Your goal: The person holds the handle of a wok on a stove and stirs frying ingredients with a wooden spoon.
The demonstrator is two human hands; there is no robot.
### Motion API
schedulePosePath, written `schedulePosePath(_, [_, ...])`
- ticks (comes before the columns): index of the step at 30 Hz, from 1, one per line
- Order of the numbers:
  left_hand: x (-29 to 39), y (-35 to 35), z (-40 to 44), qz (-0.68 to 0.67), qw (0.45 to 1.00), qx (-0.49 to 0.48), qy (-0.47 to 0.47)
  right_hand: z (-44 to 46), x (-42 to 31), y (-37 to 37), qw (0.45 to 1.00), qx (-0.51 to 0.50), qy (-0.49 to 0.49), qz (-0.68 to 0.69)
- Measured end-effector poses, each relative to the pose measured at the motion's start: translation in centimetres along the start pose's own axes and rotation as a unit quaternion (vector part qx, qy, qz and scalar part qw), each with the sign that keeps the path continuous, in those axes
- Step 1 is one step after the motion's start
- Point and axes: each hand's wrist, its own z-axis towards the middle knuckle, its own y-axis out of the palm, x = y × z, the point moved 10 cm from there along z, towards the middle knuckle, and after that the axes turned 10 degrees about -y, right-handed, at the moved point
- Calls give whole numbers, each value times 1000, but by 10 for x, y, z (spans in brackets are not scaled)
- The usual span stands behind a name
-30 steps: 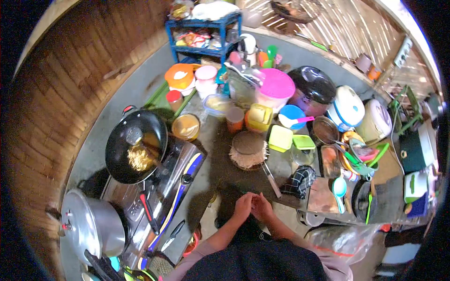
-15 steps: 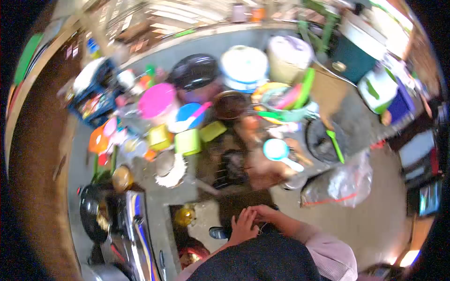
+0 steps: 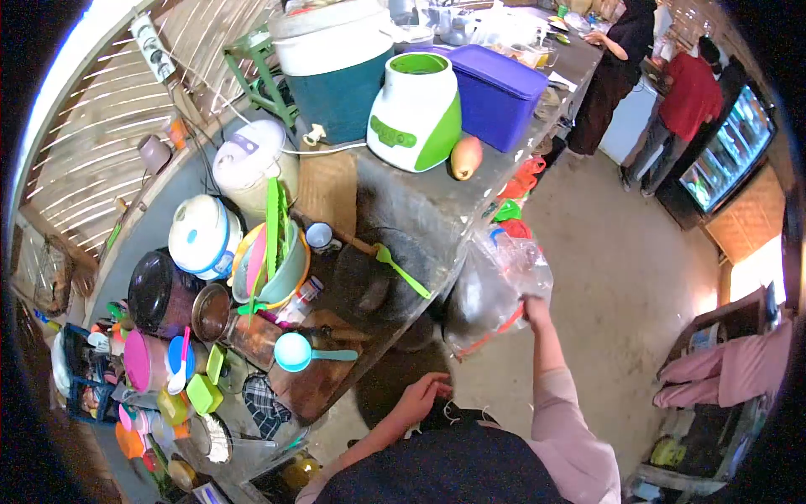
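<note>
A clear plastic bag (image 3: 495, 290) with a red strip hangs along the counter's edge, something dark showing through it. My right hand (image 3: 535, 312), arm stretched forward, has its fingers closed at the bag's right side. Close to my body, my left hand (image 3: 420, 396) holds nothing, its fingers loosely extended and a little bent. To its left, a light-blue dipper (image 3: 293, 352) lies on a wooden board (image 3: 315, 382). Beyond that, a bright green spatula (image 3: 401, 270) rests over a dark stone mortar (image 3: 369, 281).
The counter carries a green-and-white blender base (image 3: 414, 113), a purple box (image 3: 495, 92), a large drink cooler (image 3: 332, 80), and several pots, bowls and plastic containers. Two people, one in black (image 3: 621, 63), one in a red shirt (image 3: 690, 97), stand farther back near a glass-door fridge (image 3: 729, 147).
My view has swung to the right. My hands, together before, are now apart: the right has reached forward to the plastic bag, while the left stays near my body.
</note>
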Motion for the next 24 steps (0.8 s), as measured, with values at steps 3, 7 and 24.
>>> schedulePosePath(3, [10, 16, 15, 55, 998, -10, 10, 60, -48, -11, 998, 21, -61, -2])
schedulePosePath(7, [4, 3, -3, 60, 998, 26, -21, 114, -62, -10, 979, 69, -163, 97])
schedulePosePath(24, [-43, -214, -261, -596, 703, -68, 382, -626, -217, 436, 342, -770, -525, 125])
